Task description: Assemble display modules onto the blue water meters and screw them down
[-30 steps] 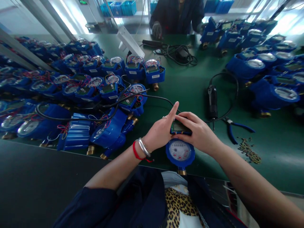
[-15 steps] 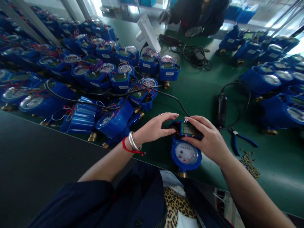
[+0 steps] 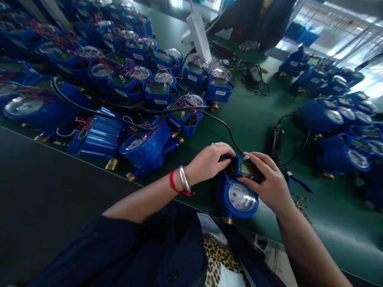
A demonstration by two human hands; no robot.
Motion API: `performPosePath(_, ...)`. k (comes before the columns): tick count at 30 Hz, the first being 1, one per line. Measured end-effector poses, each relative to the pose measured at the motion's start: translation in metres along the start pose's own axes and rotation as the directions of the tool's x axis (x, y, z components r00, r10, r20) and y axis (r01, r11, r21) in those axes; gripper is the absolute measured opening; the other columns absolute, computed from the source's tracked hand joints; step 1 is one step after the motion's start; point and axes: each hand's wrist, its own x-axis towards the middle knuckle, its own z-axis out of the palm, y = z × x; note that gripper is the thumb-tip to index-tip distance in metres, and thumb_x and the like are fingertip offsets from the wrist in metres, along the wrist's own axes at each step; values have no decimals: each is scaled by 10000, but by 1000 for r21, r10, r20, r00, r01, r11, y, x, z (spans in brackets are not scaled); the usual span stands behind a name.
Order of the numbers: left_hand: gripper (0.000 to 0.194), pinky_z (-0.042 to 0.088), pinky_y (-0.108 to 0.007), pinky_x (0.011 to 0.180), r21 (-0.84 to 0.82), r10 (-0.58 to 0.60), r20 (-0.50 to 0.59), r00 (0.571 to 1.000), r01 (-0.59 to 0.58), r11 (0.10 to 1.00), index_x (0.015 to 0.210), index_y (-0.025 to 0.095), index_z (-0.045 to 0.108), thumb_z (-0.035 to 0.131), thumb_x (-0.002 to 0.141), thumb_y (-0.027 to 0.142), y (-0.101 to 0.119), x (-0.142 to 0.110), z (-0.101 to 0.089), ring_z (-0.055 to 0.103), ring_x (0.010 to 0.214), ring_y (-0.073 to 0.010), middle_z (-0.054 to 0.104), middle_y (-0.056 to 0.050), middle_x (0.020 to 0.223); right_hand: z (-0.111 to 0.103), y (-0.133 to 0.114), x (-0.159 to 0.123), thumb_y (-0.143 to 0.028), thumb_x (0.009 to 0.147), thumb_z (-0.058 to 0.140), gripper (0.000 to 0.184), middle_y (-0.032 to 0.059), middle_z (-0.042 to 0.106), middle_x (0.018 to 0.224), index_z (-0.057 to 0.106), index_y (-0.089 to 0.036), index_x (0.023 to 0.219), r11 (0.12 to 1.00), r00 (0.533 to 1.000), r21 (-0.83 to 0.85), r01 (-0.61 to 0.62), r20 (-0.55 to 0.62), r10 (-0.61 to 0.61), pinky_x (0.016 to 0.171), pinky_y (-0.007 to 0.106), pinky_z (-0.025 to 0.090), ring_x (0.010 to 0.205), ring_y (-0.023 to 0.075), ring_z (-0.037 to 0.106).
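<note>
A blue water meter (image 3: 223,197) rests on the green table close to my body, its round dial (image 3: 241,196) facing up and its brass threaded end toward me. My right hand (image 3: 271,179) grips the display module (image 3: 249,169) on the meter's far part, thumb on the near side and fingers on the far side. At the open compartment left of that module, my left hand (image 3: 209,162) has thumb and fingers bent close together. Whatever lies between those fingertips is hidden.
Rows of blue meters (image 3: 143,147) with loose wires fill the left; more meters (image 3: 344,151) stand right. A black cable (image 3: 223,123) runs toward my hands. A black corded tool (image 3: 277,139), pliers (image 3: 302,183) and small screws (image 3: 301,203) lie right. A co-worker's hand (image 3: 248,45) rests opposite.
My left hand's thumb and fingers have come together at the compartment; they were apart before. My right hand keeps its hold on the display module. The whole view has shifted slightly.
</note>
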Motion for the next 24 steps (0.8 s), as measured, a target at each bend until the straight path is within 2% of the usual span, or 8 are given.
performPosePath(4,80,480,-351,924,92,15,-54,998,-10,996,862,152,586,574,819,85,5,3,6,578,1022,-188,614,-67,1067,0,1,-3,-423,796,677,591,94,537,1263,495,-263,1335,1000,1000,-14,-13,-2,13,999,457,448,1154,283,532)
performPosePath(7,55,485,-345,920,135,16,-45,999,-10,991,800,147,570,563,831,103,7,4,7,580,1016,-190,608,-77,1074,0,3,-5,-422,791,684,594,96,534,1272,498,-255,1330,1000,1000,-13,-18,-10,18,1002,448,446,1159,279,529)
performPosePath(15,165,466,-363,1010,224,68,-26,997,-60,973,922,111,650,490,885,124,13,3,10,556,1132,-202,562,-123,1226,2,5,-8,-424,785,689,605,99,534,1275,501,-250,1332,1000,999,-4,-24,-38,24,987,445,458,1161,276,529)
performPosePath(18,170,460,-365,1020,246,75,-14,997,-69,967,910,105,665,500,886,139,15,3,10,558,1134,-209,547,-130,1266,1,5,-8,-434,783,686,609,102,534,1275,500,-254,1334,1000,999,-3,-20,-37,20,986,457,459,1164,285,529)
performPosePath(24,157,480,-331,947,228,30,-58,998,-16,973,973,128,613,534,846,80,11,7,3,578,1047,-185,622,-82,1088,1,4,-7,-433,785,683,604,103,534,1275,498,-261,1334,1000,999,5,-24,-35,24,985,464,462,1161,285,532)
